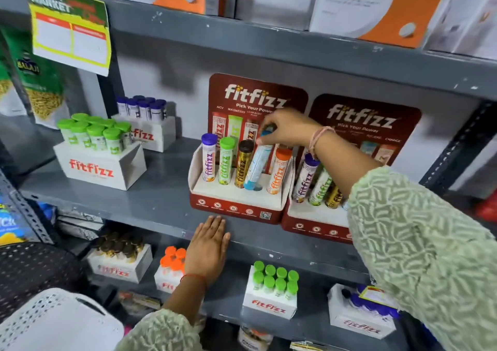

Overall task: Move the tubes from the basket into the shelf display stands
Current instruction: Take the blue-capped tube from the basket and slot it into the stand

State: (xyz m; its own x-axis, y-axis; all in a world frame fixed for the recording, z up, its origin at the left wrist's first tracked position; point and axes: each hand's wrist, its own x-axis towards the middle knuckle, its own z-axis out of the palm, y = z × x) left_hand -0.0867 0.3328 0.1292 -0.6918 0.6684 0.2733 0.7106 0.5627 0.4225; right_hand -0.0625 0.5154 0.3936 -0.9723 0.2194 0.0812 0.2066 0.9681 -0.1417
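Your right hand [285, 129] pinches the cap end of a light blue tube [256, 162], fingers closed around it, and the tube leans with its base at the 4th hole of the left display stand [236, 203]. That stand already carries 4 other tubes: purple [208, 158], green [225, 161], black-and-gold [243, 164] and orange [279, 170]. Your left hand [208, 248] lies flat and open on the grey shelf edge [134, 211], gripping nothing. The white basket [53, 321] sits at lower left.
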